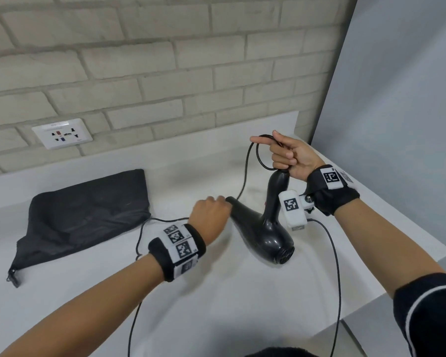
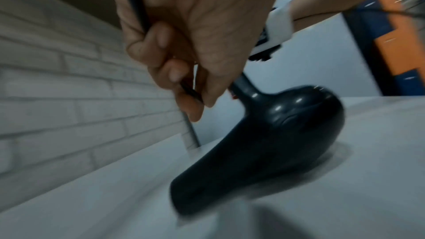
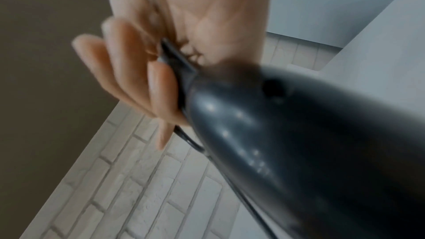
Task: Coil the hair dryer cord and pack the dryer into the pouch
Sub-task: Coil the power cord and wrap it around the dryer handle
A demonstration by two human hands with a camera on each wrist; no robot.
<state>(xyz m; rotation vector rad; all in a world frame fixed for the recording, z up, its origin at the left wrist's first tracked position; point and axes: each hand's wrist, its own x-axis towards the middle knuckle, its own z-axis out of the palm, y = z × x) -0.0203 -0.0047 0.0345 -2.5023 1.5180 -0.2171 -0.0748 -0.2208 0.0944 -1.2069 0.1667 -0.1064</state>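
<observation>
The black hair dryer [image 1: 265, 233] rests on the white counter [image 1: 216, 292], nozzle pointing left and handle up. My right hand [image 1: 283, 155] grips the cord [image 1: 245, 171] where it leaves the handle's top end, and one loop hangs over the outstretched index finger. The right wrist view shows those fingers [image 3: 138, 79] curled against the handle's end [image 3: 299, 134]. From the loop the cord drops to my left hand [image 1: 211, 210] beside the nozzle. There it runs through the curled fingers [image 2: 161, 46], close above the dryer [image 2: 264, 143]. The black pouch [image 1: 88, 210] lies flat at the left, apart from both hands.
A white wall socket [image 1: 62, 136] sits in the brick wall behind the pouch. Thin black cables [image 1: 332, 266] trail from both wrists toward the counter's front edge. A pale wall panel [image 1: 397, 99] closes off the right side, where the counter ends.
</observation>
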